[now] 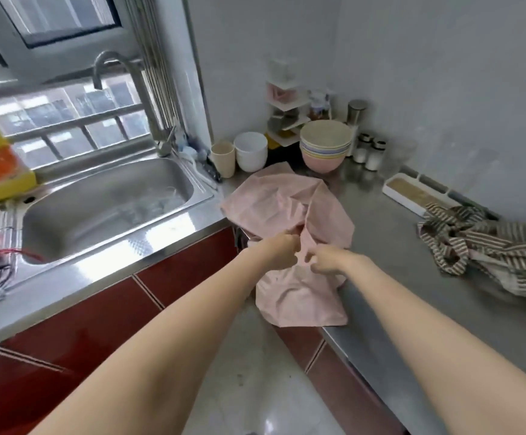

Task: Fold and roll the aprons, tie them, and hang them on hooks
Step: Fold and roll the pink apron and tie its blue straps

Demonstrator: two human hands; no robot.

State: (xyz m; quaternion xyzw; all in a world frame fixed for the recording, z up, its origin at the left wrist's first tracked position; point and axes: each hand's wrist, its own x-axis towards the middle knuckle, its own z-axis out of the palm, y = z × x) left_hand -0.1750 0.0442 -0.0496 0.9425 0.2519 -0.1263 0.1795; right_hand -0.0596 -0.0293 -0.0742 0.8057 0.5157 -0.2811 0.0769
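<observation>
At counter corner, both hands pinch pink apron point(286, 199).

Pink apron point(274, 199), brown-and-white striped apron point(487, 243), red cabinet fronts point(105, 318).

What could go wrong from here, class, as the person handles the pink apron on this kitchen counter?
1. Part of the pink apron hangs over the counter edge while both hands, left hand and right hand, pinch it; it may slide to the floor.
2. Its far edge lies close to the stacked bowls and cups; a tug might knock them.
</observation>
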